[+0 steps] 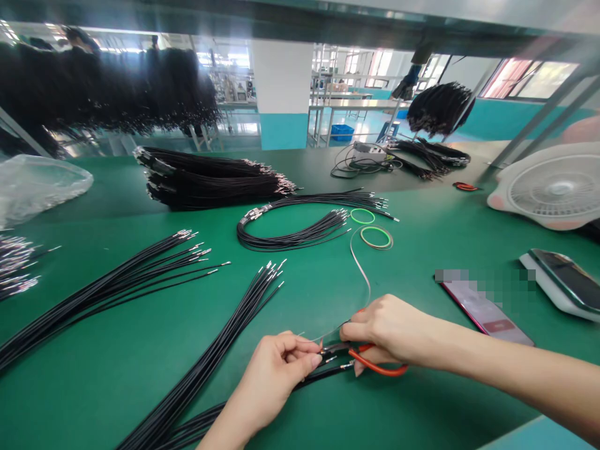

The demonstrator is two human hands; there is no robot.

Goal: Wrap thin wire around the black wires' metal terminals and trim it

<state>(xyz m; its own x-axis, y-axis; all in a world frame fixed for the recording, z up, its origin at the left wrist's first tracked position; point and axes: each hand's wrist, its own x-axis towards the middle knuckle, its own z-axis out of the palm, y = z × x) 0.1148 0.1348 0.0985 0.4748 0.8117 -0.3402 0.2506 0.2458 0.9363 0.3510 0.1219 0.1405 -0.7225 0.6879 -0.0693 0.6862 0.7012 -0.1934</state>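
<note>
My left hand (272,375) pinches the ends of a few black wires with metal terminals (330,360), just in front of the blades. My right hand (389,328) grips orange-handled snips (375,367), their metal tips meeting the wire ends near my left fingers. A thin pale wire (360,269) rises from my right fingers in a loop across the green mat (309,294). Below my left wrist lies a long bundle of black wires (197,375). Part of the snips is hidden by my right hand.
Several black wire bundles with metal terminals (126,281) lie on the mat, with coiled wires (290,228) and small green rings (363,216) farther on. A phone (485,309) and a white fan (553,185) sit right; dark wire hanks (107,87) hang behind.
</note>
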